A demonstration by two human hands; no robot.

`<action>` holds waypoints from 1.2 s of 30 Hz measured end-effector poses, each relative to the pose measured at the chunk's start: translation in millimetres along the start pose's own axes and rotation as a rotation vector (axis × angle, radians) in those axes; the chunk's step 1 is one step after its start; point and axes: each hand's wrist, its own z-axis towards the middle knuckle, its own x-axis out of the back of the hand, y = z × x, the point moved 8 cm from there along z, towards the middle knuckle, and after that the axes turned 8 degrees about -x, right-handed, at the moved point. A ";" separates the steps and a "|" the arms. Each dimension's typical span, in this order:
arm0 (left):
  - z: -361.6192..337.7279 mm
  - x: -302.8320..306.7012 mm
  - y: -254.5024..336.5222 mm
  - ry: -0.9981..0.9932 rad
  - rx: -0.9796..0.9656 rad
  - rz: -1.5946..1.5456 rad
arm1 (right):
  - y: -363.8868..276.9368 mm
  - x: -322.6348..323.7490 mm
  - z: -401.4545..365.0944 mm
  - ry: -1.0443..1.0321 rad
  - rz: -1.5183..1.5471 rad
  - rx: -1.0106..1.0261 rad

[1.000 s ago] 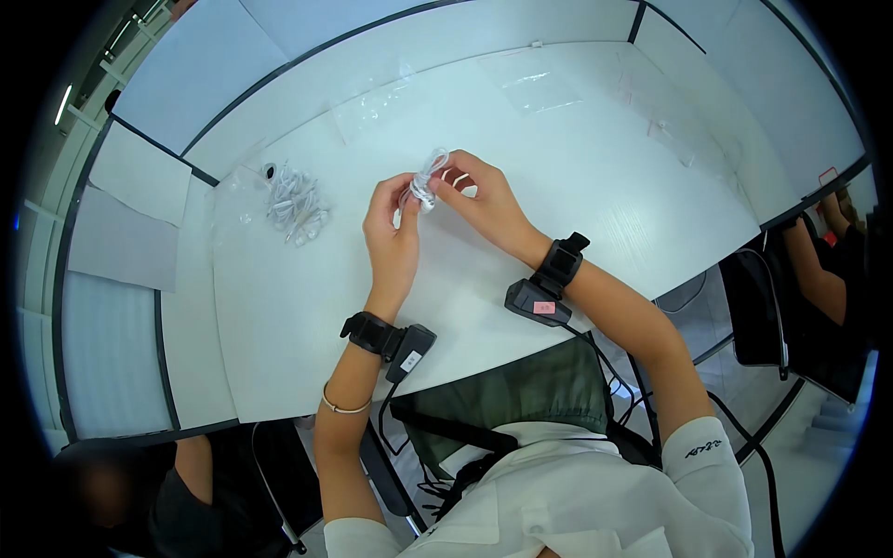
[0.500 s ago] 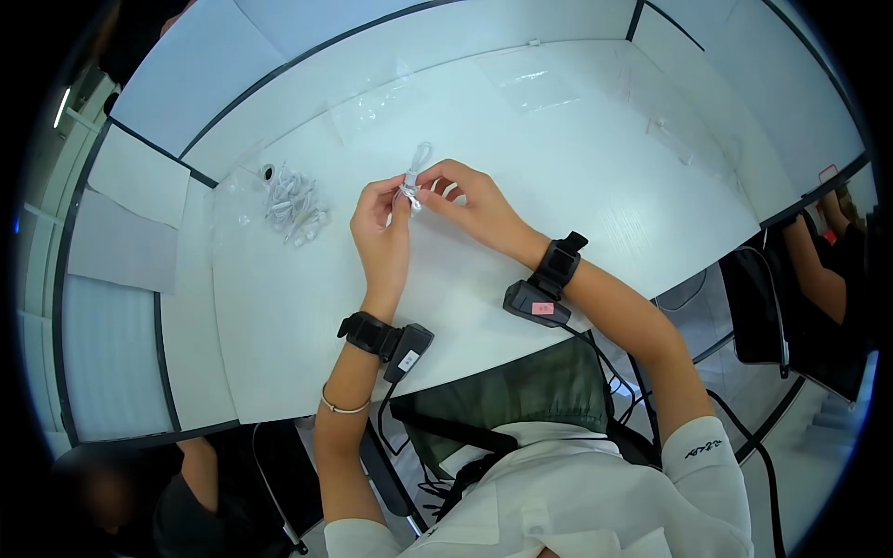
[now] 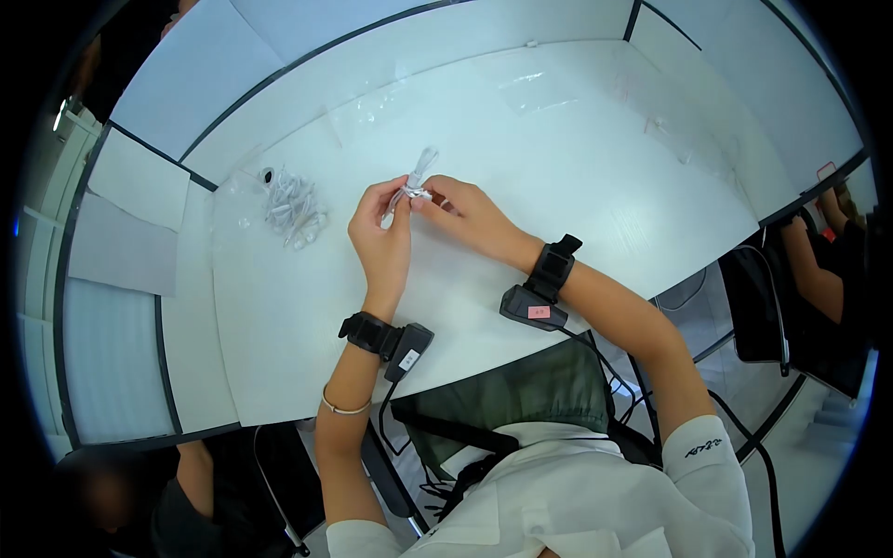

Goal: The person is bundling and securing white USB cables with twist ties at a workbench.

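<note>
Both of my hands meet over the middle of the white table [image 3: 577,177]. Between them is a small bundle of white cable [image 3: 416,179], coiled and pinched at its middle, with a loop sticking up past my fingers. My left hand [image 3: 381,232] grips it from the left, fingertips at the bundle's waist. My right hand [image 3: 465,216] holds it from the right with thumb and fingers closed on the same spot. Each wrist carries a black strap with a small black device.
A heap of similar white cable bundles [image 3: 293,209] lies to the left on a clear plastic bag. More clear plastic bags [image 3: 535,88] lie at the far side. Another person's arm [image 3: 814,260] shows at the right edge, and someone sits at lower left [image 3: 186,493].
The bundle was wound tighter and narrower between my fingers. Both hands shifted slightly, first up and left, then back down a little, still holding it.
</note>
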 end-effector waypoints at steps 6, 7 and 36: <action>-2.6 -0.1 -0.9 0.018 -0.005 -0.014 | -3.8 -5.9 -2.7 -0.081 -0.061 -0.034; -2.6 0.7 0.4 0.025 -0.020 0.003 | -2.6 -7.2 -2.2 -0.091 -0.057 -0.052; -1.4 -6.3 -1.5 -0.050 -0.017 -0.089 | -4.7 3.2 -1.3 -0.031 0.001 -0.017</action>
